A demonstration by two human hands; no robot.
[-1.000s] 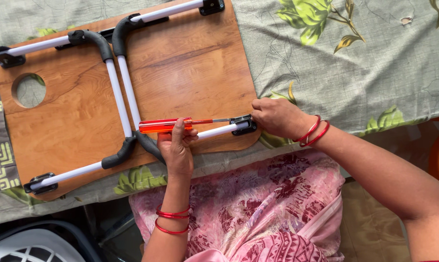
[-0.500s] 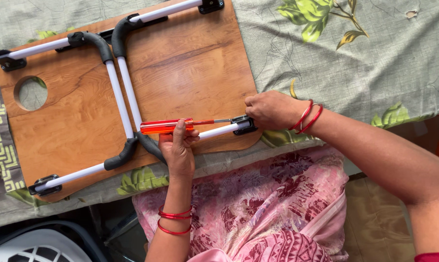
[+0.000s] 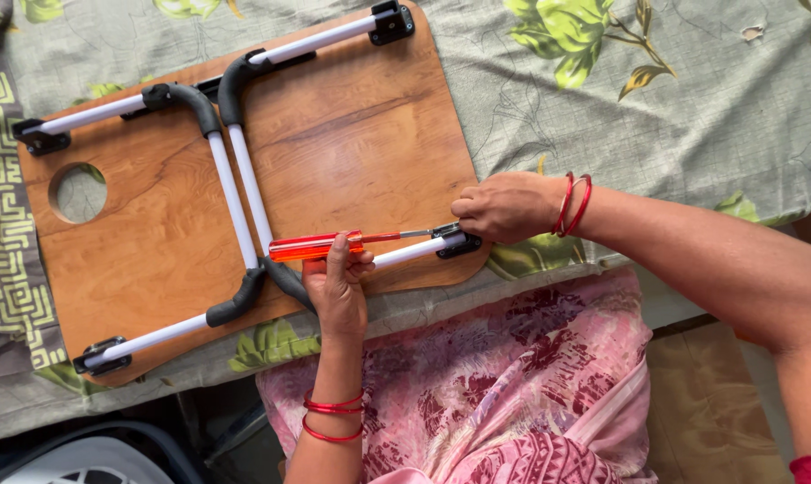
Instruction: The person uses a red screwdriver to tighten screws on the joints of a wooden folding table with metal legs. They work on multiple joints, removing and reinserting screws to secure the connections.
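A wooden lap table (image 3: 352, 134) lies upside down on a floral sheet, its white tube legs (image 3: 241, 193) folded flat against the board. My left hand (image 3: 338, 291) grips the red handle of a screwdriver (image 3: 311, 246), which lies level and points right. The screwdriver's metal tip reaches a black bracket (image 3: 464, 245) at the end of the near leg, by the board's right edge. My right hand (image 3: 504, 206) rests over that bracket, fingers curled around the tip area. Red bangles sit on both wrists.
A round hole (image 3: 77, 193) is cut in the board's left part. Black brackets hold the other leg ends at the corners. The green leaf-patterned sheet (image 3: 692, 90) spreads right of the table. My lap in pink patterned cloth (image 3: 513, 385) is below, and a dark object (image 3: 92, 457) sits bottom left.
My right hand has slid slightly left, closer over the bracket. The screwdriver and left hand stay in the same place on the leg.
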